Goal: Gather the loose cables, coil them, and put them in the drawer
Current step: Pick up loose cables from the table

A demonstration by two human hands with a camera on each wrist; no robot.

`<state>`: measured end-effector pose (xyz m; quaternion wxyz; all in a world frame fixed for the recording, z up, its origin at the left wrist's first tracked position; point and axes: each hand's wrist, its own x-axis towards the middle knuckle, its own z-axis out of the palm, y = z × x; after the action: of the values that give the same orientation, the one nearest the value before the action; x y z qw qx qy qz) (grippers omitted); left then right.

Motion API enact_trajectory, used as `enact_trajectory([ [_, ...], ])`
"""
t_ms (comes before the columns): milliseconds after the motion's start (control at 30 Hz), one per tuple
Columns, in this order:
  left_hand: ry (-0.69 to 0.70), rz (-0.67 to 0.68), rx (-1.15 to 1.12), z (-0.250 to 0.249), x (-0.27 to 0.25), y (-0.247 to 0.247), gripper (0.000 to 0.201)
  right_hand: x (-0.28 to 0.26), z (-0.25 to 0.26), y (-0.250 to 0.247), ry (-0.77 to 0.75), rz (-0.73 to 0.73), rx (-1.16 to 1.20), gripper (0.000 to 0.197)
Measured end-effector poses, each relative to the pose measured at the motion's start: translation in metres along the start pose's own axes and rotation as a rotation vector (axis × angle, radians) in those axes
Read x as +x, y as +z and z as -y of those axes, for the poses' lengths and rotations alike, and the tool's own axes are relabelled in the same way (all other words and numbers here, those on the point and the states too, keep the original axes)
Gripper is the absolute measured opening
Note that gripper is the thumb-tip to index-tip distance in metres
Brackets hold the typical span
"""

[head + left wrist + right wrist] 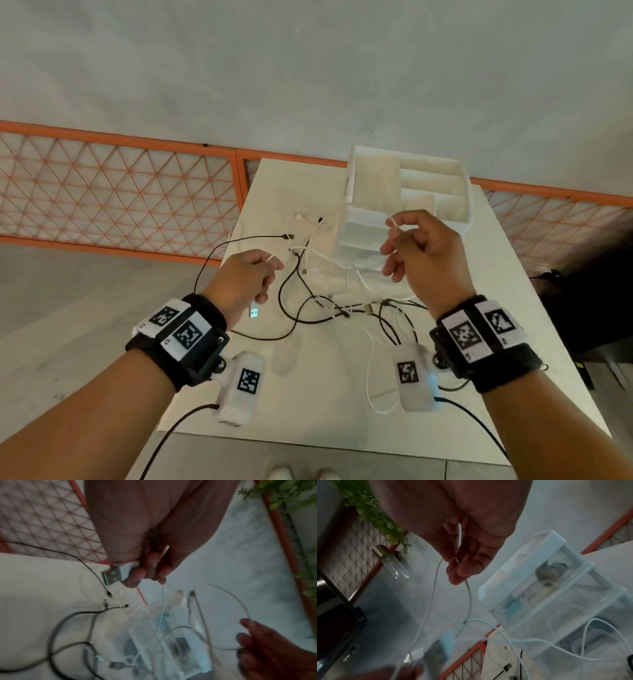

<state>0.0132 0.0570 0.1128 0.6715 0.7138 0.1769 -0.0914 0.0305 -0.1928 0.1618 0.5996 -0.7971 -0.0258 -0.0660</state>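
Head view, both hands (245, 279) (423, 255) pinching white cable (337, 261)

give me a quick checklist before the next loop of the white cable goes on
1. Left hand grips the thin white cable's USB plug: ok.
2. Right hand pinches the same cable: ok.
3. Loop formed at right hand: ok.
4. White cable free of the loose black cables on the white table: cannot tell.
5. White plastic drawer unit, a drawer open: cannot tell.
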Motion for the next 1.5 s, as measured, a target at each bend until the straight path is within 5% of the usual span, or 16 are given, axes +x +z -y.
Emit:
enact_trajectory([
  [133, 0.157, 0.146, -0.144, -0.033, -0.007, 0.038, 0.011, -0.011, 0.011, 0.005, 0.004, 0.038, 0.085, 0.023],
  [267, 0.201, 0.352, 0.015, -0.031, -0.007, 0.067, 0.018, -0.010, 0.023, 0.002, -0.065, 0.025, 0.213, 0.038],
  [467, 0.245, 0.163, 0.416, -0.015, 0.004, 0.060, 0.022, 0.008, 0.025, -0.040, -0.118, -0.188, 0.254, 0.032],
  [700, 0.136, 0.095, 0.129, -0.026, 0.012, 0.052, 0.013, 0.028, -0.021, -0.078, -0.059, -0.162, -0.155, 0.032],
  [867, 0.182, 0.030, 0.623, -0.022, 0.012, 0.033, 0.024, 0.035, -0.044, -0.117, -0.022, -0.364, -0.337, 0.030],
  [967, 0.136, -0.006, 0.494, -0.012, 0.013, 0.025, 0.022, 0.041, -0.055, -0.140, 0.055, -0.521, -0.412, 0.032],
  [1133, 0.176, 0.165, 0.135, -0.030, 0.002, 0.050, 0.020, 0.039, -0.056, -0.140, 0.152, -0.343, -0.566, 0.047],
  [1200, 0.202, 0.264, 0.187, -0.039, -0.002, 0.067, 0.021, 0.028, -0.040, -0.115, -0.030, -0.237, -0.551, 0.053],
  [1267, 0.220, 0.363, 0.218, -0.045, -0.006, 0.087, 0.023, 0.013, -0.023, -0.079, -0.199, 0.021, -0.507, 0.061],
  [1333, 0.243, 0.419, 0.196, -0.049, -0.008, 0.105, 0.029, 0.004, -0.017, -0.048, -0.277, 0.196, -0.548, 0.046],
  [1400, 0.258, 0.391, 0.191, -0.052, -0.008, 0.112, 0.033, 0.010, -0.012, -0.041, -0.211, 0.148, -0.547, 0.024],
  [1500, 0.224, 0.340, 0.112, -0.049, -0.007, 0.105, 0.035, 0.023, -0.013, -0.060, -0.100, 0.074, -0.624, 0.031],
])
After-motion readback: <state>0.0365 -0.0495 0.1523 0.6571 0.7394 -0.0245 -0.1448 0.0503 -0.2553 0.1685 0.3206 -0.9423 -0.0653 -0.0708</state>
